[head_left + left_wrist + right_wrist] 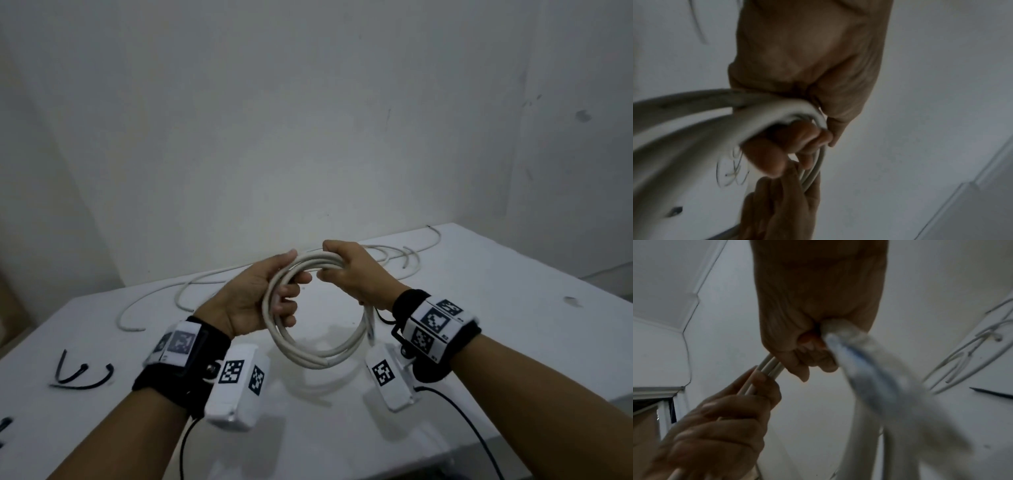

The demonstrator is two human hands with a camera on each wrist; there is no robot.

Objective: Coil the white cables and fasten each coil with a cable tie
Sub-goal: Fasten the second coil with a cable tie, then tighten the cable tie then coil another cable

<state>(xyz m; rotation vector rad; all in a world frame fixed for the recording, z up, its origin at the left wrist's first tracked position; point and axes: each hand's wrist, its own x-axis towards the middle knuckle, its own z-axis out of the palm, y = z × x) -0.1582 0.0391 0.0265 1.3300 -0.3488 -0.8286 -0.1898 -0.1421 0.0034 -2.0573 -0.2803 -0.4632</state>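
A white cable wound into a round coil [308, 353] hangs upright above the table between my two hands. My left hand [274, 291] grips the coil's upper left side, fingers curled through the ring. My right hand [339, 270] grips the top of the coil next to it, fist closed round the strands. In the left wrist view the coil [756, 105] runs under my left hand [797, 134]. In the right wrist view my right hand [807, 356] clamps the bundle [770, 366], and a blurred loop [879, 386] hangs in front.
Loose white cables [205, 284] lie along the back of the white table [496, 308], more at the far right [404, 257]. Black cable ties [82, 377] lie at the front left. A wall stands close behind the table.
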